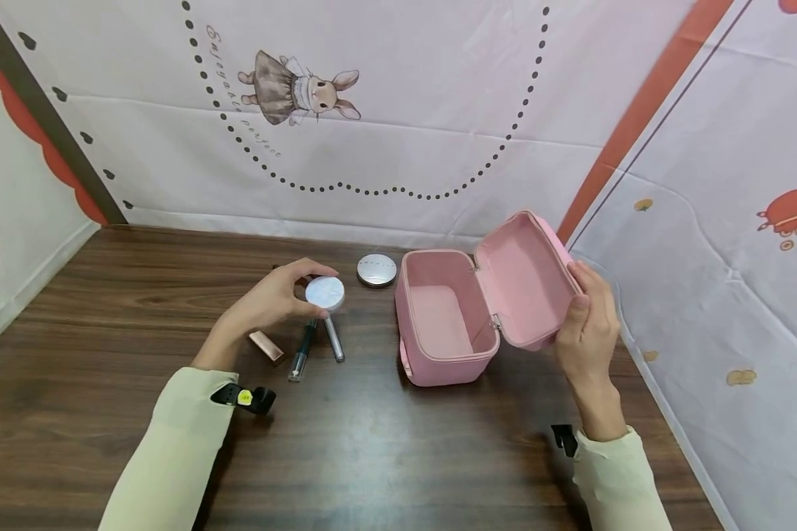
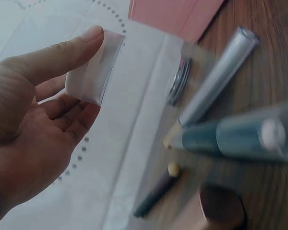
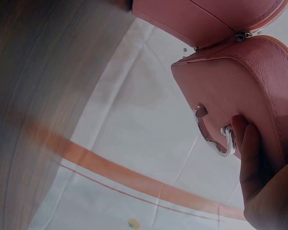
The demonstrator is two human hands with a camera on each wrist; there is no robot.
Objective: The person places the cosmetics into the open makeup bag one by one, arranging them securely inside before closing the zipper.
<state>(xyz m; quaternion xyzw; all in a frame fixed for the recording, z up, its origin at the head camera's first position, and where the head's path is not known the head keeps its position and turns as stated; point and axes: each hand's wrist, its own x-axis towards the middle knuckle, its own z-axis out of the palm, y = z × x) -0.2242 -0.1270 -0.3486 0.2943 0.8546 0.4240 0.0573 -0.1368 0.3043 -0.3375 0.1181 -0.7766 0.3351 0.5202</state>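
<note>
My left hand pinches a small round jar with a pale lid, thumb on one side and fingers on the other. The left wrist view shows the jar's white side and clear edge, held above the table. My right hand grips the outer edge of the lid of a pink cosmetic case. That lid leans back to the right on its hinges, and the case's pink inside shows nothing in it. In the right wrist view, fingers rest on the lid's outer face beside a silver-coloured handle.
On the dark wood table lie a silver compact, a silver tube, a dark green tube and a rose-gold lipstick. A short dark stick lies near them. Printed cloth walls enclose the table's back and sides.
</note>
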